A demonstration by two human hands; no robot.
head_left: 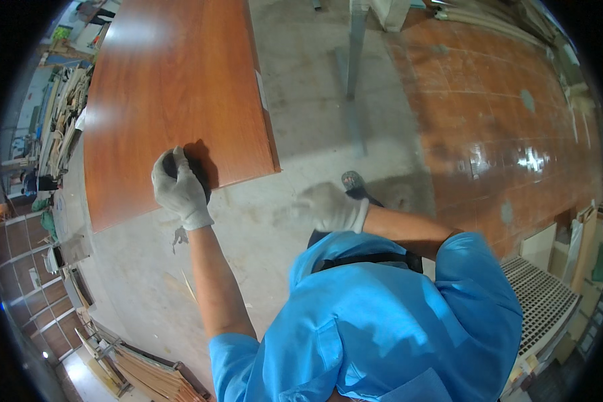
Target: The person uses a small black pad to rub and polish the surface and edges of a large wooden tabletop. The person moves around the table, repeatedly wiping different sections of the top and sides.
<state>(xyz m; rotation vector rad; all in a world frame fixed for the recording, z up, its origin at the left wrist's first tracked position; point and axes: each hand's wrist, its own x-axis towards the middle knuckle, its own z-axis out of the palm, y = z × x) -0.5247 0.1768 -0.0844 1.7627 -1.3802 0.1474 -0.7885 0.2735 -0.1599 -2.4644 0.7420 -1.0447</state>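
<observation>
A wide reddish-brown wood-grain board with a glossy top lies at the upper left. Over its near edge is my left hand, in a pale glove, its fingers curled round something dark that I cannot make out. The hand casts a dark shadow on the board to its right. My right hand, also gloved, is in front of my body, over the floor and off the board. Motion smears its fingers, so whether they hold anything does not show.
A grey metal post stands beyond the board's right side. Glossy orange-brown panels spread out on the right. A perforated light panel sits at lower right. Stacked strips line the far left, with more long boards at lower left.
</observation>
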